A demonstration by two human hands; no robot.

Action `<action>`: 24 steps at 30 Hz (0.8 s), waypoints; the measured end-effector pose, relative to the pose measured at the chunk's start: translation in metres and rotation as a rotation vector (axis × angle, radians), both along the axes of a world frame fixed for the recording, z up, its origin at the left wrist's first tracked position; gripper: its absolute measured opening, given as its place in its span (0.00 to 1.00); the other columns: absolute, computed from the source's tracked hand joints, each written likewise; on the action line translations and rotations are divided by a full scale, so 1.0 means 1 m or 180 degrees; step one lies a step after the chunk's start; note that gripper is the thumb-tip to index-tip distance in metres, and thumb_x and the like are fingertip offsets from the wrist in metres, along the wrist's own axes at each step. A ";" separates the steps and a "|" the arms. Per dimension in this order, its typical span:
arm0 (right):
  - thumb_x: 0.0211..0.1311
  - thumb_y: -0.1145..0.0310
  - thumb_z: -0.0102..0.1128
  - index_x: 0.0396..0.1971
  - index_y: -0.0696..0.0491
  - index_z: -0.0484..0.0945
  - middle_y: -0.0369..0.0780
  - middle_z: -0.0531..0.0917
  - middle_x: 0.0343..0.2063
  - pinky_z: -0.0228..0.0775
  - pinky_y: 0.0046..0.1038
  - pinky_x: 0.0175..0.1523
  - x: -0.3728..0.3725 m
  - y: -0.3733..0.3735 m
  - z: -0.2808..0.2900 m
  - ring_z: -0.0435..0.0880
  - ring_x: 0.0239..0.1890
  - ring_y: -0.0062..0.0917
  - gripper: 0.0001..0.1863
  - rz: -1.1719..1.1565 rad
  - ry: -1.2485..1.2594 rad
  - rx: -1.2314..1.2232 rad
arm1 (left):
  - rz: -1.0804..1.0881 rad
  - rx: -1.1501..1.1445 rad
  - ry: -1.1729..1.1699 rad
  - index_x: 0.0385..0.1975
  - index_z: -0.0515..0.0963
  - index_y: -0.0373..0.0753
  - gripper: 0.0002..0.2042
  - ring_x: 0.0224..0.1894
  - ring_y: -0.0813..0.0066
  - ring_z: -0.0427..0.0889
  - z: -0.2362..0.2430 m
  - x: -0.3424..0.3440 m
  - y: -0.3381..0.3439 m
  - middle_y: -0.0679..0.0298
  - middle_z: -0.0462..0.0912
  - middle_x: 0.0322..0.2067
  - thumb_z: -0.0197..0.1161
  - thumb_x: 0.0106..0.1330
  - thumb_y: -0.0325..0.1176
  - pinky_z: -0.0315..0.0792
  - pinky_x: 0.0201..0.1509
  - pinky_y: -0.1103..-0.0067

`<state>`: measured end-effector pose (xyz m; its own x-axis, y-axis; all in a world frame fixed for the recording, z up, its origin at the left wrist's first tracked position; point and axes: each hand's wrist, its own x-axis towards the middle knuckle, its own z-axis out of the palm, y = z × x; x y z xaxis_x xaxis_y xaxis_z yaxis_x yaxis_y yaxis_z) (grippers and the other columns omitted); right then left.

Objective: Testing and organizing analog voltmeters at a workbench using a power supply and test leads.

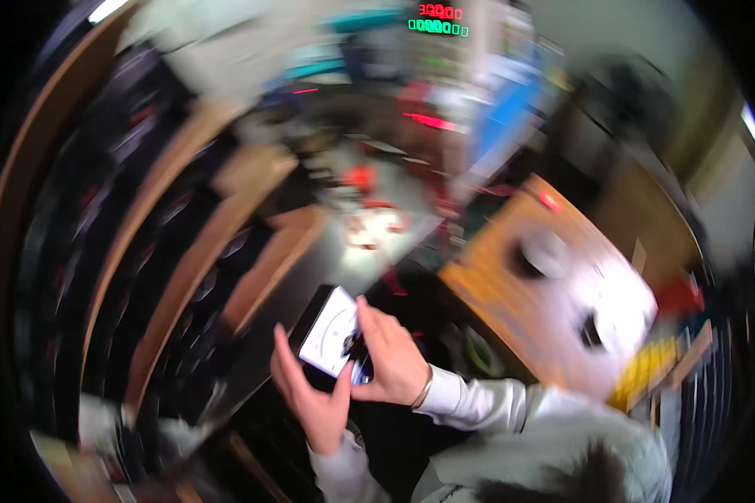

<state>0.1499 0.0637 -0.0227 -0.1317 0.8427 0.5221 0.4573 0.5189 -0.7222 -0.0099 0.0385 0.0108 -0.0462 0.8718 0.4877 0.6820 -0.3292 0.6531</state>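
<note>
Left hand (317,406) and right hand (398,362) grip a white-faced meter (327,332).
Handling it seems the current step; the next move likely calls for steady 2-handed support.

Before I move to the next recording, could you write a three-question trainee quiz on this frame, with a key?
1. Is the black rectangular meter with a white dial face held one-handed or two-handed?
2. Where is the orange-brown wooden tabletop relative to the meter? A) left B) right C) directly underneath
3. True or false: both of the person's long fabric sleeves are pale.

Key:
1. Two-handed: left hand and right hand.
2. B
3. True
</note>
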 end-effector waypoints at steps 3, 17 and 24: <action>0.38 0.50 0.80 0.76 0.68 0.53 0.57 0.72 0.63 0.62 0.49 0.69 0.078 -0.054 -0.025 0.74 0.63 0.51 0.67 -0.0595 -0.0379 -0.0207 | -0.0703 -0.0324 0.0015 0.79 0.54 0.33 0.49 0.72 0.44 0.68 -0.019 0.050 -0.030 0.42 0.69 0.70 0.76 0.58 0.29 0.63 0.74 0.58; 0.41 0.39 0.80 0.72 0.68 0.57 0.57 0.72 0.61 0.66 0.50 0.68 0.317 -0.167 -0.075 0.73 0.64 0.52 0.67 -0.4864 -0.1812 -0.1363 | -0.1858 -0.1295 -0.0417 0.79 0.54 0.35 0.43 0.64 0.51 0.79 -0.036 0.110 -0.022 0.45 0.77 0.62 0.68 0.63 0.21 0.70 0.69 0.62; 0.43 0.39 0.79 0.72 0.72 0.56 0.61 0.73 0.61 0.67 0.48 0.69 0.307 -0.161 -0.073 0.73 0.64 0.54 0.67 -0.4998 -0.1298 -0.1553 | -0.2104 -0.1536 -0.0373 0.78 0.57 0.35 0.42 0.60 0.53 0.82 -0.047 0.112 -0.038 0.48 0.81 0.57 0.68 0.63 0.20 0.72 0.66 0.63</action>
